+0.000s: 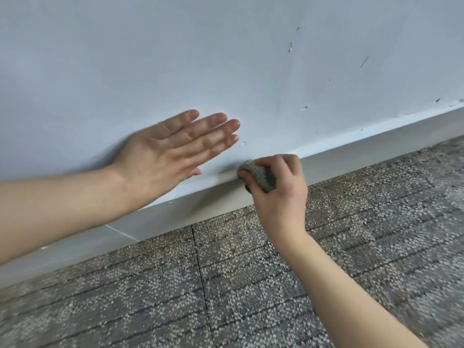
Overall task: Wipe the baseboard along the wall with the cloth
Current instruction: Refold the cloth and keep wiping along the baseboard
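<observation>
Gripping bunched grey cloth

floor: grey carpet tiles | dark seams between tiles | baseboard along far edge

The baseboard is set along the foot of the wall, above the carpet. The cloth is held against its top edge by the right hand; the left hand is laid flat on the wall, to the left.

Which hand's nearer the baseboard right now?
Right. The right hand grips the cloth against the baseboard; the left hand rests flat on the wall above it.
</observation>
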